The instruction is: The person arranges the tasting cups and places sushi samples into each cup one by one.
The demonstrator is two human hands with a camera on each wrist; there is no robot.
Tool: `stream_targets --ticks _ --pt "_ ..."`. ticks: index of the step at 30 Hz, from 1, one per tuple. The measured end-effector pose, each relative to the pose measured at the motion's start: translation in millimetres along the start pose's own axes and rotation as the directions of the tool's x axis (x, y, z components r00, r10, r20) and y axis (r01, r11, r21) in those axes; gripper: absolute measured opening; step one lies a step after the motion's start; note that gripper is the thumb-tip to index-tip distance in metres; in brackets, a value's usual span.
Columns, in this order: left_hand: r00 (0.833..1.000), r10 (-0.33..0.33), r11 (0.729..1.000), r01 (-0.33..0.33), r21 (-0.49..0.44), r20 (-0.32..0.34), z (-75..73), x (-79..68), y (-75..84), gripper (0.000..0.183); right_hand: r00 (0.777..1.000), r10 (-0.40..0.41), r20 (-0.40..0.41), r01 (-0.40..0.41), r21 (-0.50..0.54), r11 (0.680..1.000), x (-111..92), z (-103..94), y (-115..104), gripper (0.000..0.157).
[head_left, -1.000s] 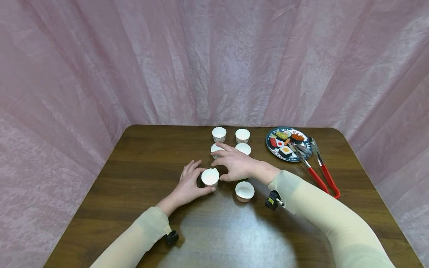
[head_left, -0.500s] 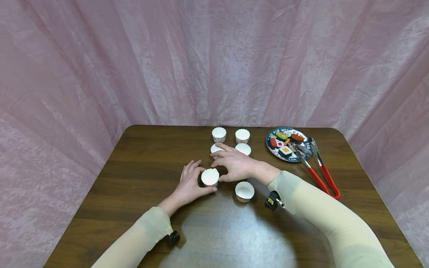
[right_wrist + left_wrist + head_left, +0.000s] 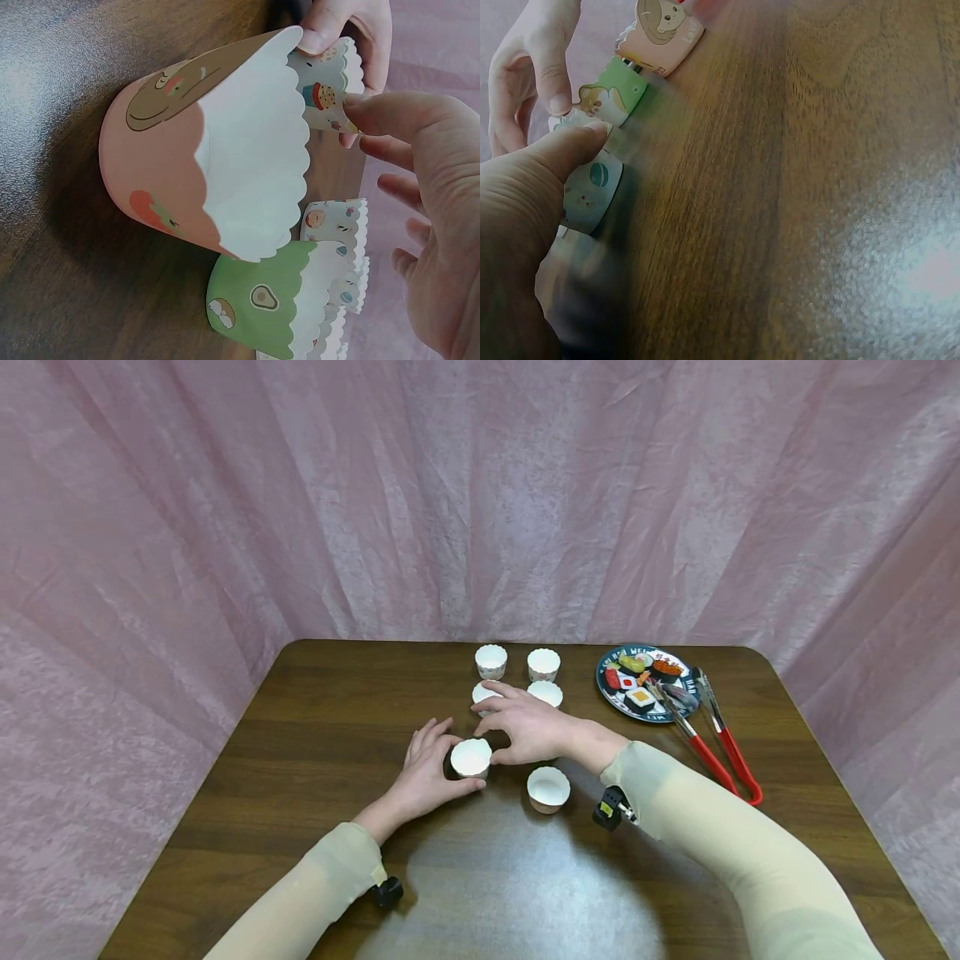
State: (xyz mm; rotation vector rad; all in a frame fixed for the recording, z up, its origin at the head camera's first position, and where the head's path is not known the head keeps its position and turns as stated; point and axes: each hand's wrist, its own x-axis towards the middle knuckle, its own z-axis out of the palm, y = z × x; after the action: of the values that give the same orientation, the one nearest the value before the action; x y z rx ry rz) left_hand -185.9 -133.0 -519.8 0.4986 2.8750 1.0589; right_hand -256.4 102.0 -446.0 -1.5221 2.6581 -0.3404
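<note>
A pale paper baking cup (image 3: 471,758) with a scalloped rim stands upright between both hands. My left hand (image 3: 423,777) grips it from the left, thumb at the near side and fingers behind. From the right, my right hand (image 3: 528,727) pinches the rim with thumb and index finger, the other fingers spread apart above the table. In the left wrist view the cup's blue printed wall (image 3: 592,191) shows below the left thumb. A pink baking cup (image 3: 150,165) stands close by, right of the held one. Behind it is a green baking cup (image 3: 262,292).
Two cups, a left one (image 3: 491,661) and a right one (image 3: 543,664), stand near the table's (image 3: 322,710) back edge. Another (image 3: 486,695) is partly covered by the right fingers. Red-handled tongs (image 3: 738,764) lean on a dark plate (image 3: 652,717) holding several sushi-like pieces.
The left thumb has shifted very slightly right along the near side of the cup. Otherwise both hands and the cups hold almost still.
</note>
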Motion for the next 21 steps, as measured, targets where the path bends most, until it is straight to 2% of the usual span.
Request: stream_targets --ticks 7,21 --pt "1.000 -0.010 1.000 0.010 -0.002 0.012 -0.3 -0.4 -0.2 0.070 1.000 -0.007 -0.006 0.007 0.019 1.000 -0.9 -0.6 -1.0 0.032" --pt "0.999 -0.023 1.000 0.023 -0.003 0.022 -1.3 -0.8 1.8 0.071 1.000 -0.016 -0.023 0.016 0.013 1.000 -1.0 1.3 -0.8 0.028"
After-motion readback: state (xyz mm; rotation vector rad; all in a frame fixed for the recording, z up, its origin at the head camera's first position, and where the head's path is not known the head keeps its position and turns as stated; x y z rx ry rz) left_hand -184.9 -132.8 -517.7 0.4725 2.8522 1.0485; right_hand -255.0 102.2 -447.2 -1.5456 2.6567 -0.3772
